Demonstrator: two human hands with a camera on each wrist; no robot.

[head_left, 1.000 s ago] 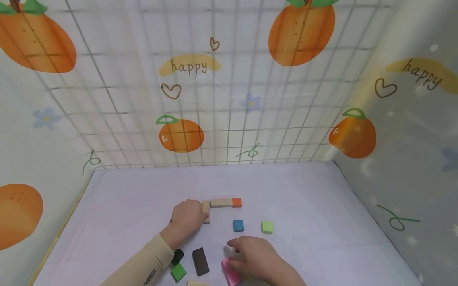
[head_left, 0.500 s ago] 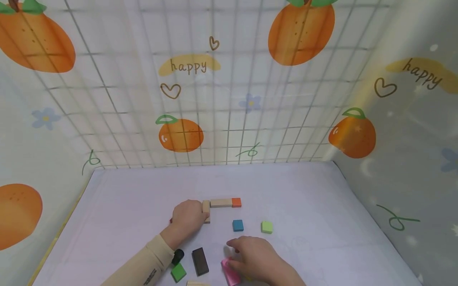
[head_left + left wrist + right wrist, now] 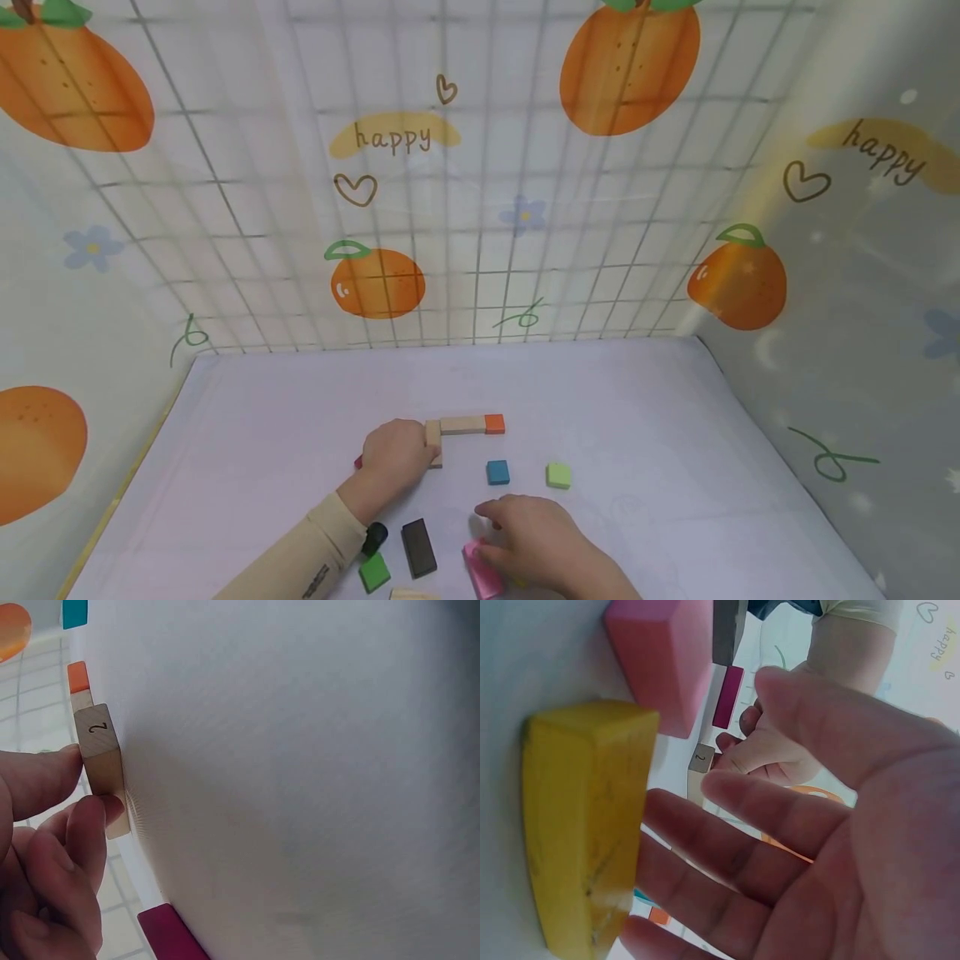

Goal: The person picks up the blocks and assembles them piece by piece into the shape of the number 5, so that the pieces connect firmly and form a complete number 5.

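My left hand (image 3: 397, 454) pinches a plain wooden block (image 3: 433, 442) between thumb and fingers. In the left wrist view this wooden block (image 3: 100, 746) bears the figure 2 on its end. Its far end meets another wooden block (image 3: 462, 426) lying crosswise, with an orange block (image 3: 494, 424) at that one's right end. A dark pink block (image 3: 171, 932) lies just left of the left hand. My right hand (image 3: 540, 542) hovers with loosely spread fingers over a pink block (image 3: 483, 573) and a yellow block (image 3: 585, 825); nothing is in its grasp.
A blue block (image 3: 498, 472) and a light green block (image 3: 558, 476) lie beyond the right hand. Near the left forearm are a black cylinder (image 3: 375, 538), a green block (image 3: 374, 573) and a dark brown block (image 3: 418, 548). A patterned curtain (image 3: 600, 275) borders the white table (image 3: 645, 400).
My left hand has slid the wooden block slightly to the right, narrowing the gap to the crosswise block. More of the dark pink block shows. The right hand has stayed in place.
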